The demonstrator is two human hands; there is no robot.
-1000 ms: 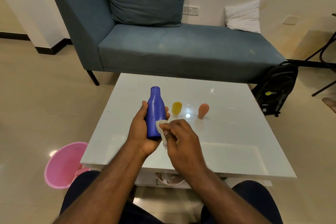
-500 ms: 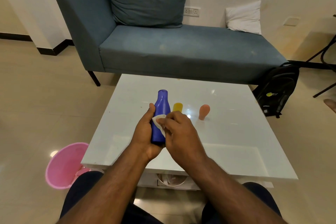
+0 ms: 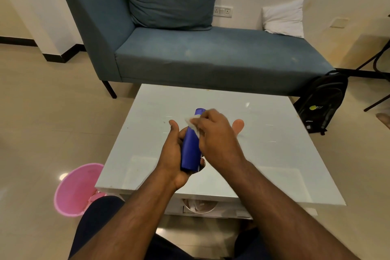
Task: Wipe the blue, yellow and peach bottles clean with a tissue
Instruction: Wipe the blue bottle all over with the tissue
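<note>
The left hand (image 3: 175, 154) was wrapped round the lower body of the blue bottle (image 3: 190, 150), holding it tilted above the white table (image 3: 274, 154), neck pointing away. The right hand (image 3: 215, 135) had its fingers bunched on the tissue (image 3: 193, 125), pressing it against the bottle's shoulder, just under the cap.

The risk, as I judged it: the grip sat low on the bottle while the rubbing pushed high up, so a firm stroke could lever the bottle out of the left palm and send it onto the table. The peach bottle (image 3: 238, 125) stood just beyond the right knuckles (uncomfortably close), and a wide sweep could knock it over. A thin tissue worked hard might also tear or bunch.

The count: one blue bottle in hand, one peach bottle showing on the table, one tissue. The yellow bottle could not be seen; presumably the right hand hid it. One pink bin (image 3: 76, 190) stood on the floor to the left.
</note>
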